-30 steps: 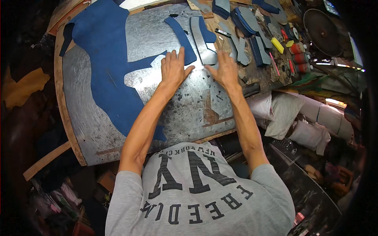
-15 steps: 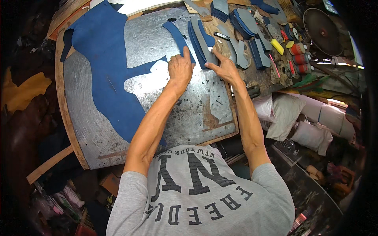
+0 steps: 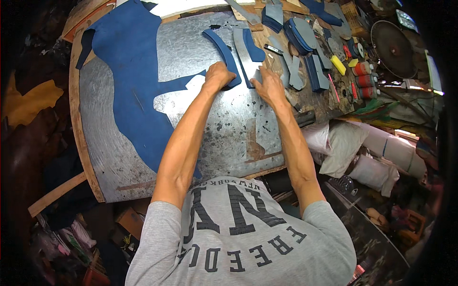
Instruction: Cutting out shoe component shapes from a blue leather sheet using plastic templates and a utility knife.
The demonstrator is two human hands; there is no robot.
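Note:
My left hand (image 3: 219, 76) is closed round the lower end of a small stack of curved blue strips (image 3: 221, 50), apparently leather, with the thumb along their right side. To the right, my right hand (image 3: 271, 88) has thumb and fingers at the lower end of a long grey curved strip (image 3: 244, 52). Dark blue edging shows along that strip's left side, and a short blue piece (image 3: 253, 46) adjoins its right side. My curled fingers hide part of the grip. A large blue sheet with cut-out edges (image 3: 129, 66) spreads over the left of the metal-topped table (image 3: 229, 138).
Stacks of blue and grey cut pieces (image 3: 299, 35) stand at the back right. Near them are a yellow block (image 3: 338, 66), several red-and-dark containers (image 3: 364, 68) and a round fan (image 3: 393, 49). A wooden edge (image 3: 76, 119) borders the table's left side.
The blue strips beside the grey strip have joined the one under my left hand, making a thicker stack. My left fingers have curled round it. My right hand has shifted slightly down.

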